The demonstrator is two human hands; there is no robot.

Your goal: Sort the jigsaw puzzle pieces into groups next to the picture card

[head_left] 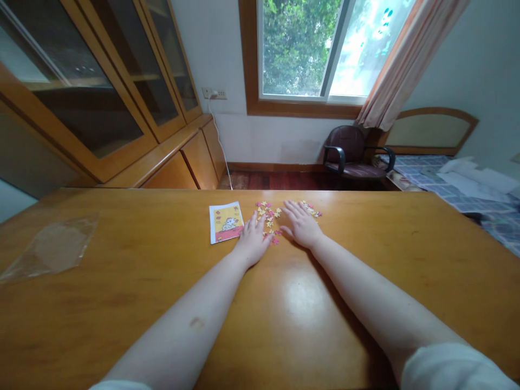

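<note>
Small pink and yellow jigsaw puzzle pieces (270, 215) lie in a loose pile near the far edge of the wooden table. My left hand (253, 242) rests over the pile's left side with its fingers stretched out, covering some pieces. Just left of it lies a picture card (226, 222) with a white border, showing a white animal on yellow and pink; my fingers are at its right edge. On the other side, my right hand (303, 223) lies flat, fingers spread, with more pieces (312, 208) showing beyond it. What is under the palms is hidden.
A clear plastic bag (57, 244) lies on the left of the wooden table (284, 325). Beyond the table are a dark office chair (351, 151), a bed (459, 184) and a window. A glass-door cabinet (122, 86) stands at the left, with a white cable (219, 138) by it.
</note>
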